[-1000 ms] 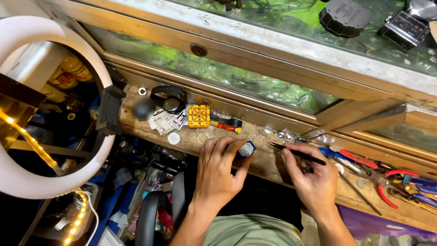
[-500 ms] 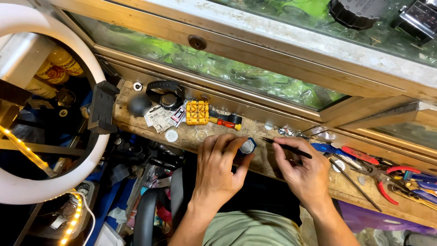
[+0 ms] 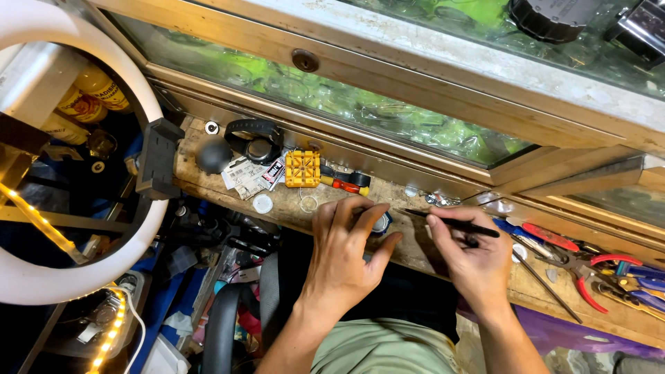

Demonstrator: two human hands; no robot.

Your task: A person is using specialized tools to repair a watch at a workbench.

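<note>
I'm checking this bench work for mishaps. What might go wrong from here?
The left hand pinches a small round watch case near the wooden bench's front edge; a slip may drop it. The right hand aims thin black tweezers at it; the tip might scratch it or prick a finger. Tiny loose clear discs nearby may get knocked off.
</note>
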